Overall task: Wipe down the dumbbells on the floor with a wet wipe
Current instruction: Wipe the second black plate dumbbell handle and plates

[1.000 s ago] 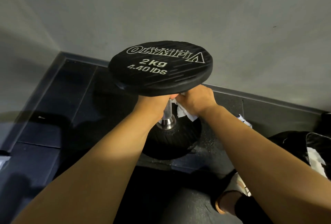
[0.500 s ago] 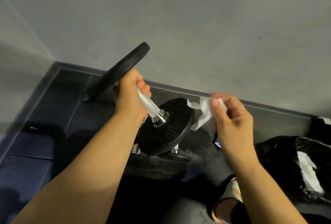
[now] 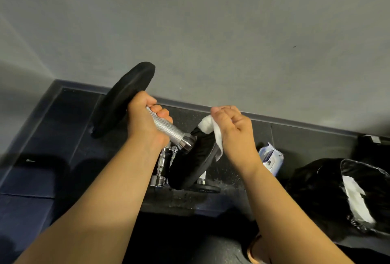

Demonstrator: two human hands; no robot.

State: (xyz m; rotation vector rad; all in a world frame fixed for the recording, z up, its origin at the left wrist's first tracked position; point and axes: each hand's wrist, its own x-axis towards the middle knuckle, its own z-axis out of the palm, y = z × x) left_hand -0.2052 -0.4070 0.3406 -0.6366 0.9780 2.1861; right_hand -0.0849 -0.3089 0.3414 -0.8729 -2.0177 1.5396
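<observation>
Left hand point(image 3: 145, 122) fingers clenched round the knurled handle of the dumbbell point(image 3: 168, 130), held tilted off the floor. Right hand point(image 3: 234, 132) pinches the wet wipe point(image 3: 207, 125) onto the rim of the lower plate point(image 3: 190, 168), just below its fingertips. Step judged: wiping that plate, and next the wipe should sweep round the rim while the left fingers turn the bar. Right of the right fingers, a black bag point(image 3: 312, 179) holds crumpled white sheets point(image 3: 356, 202); between bag and fingers lies a wipe pack point(image 3: 271, 158), contents unseen.
</observation>
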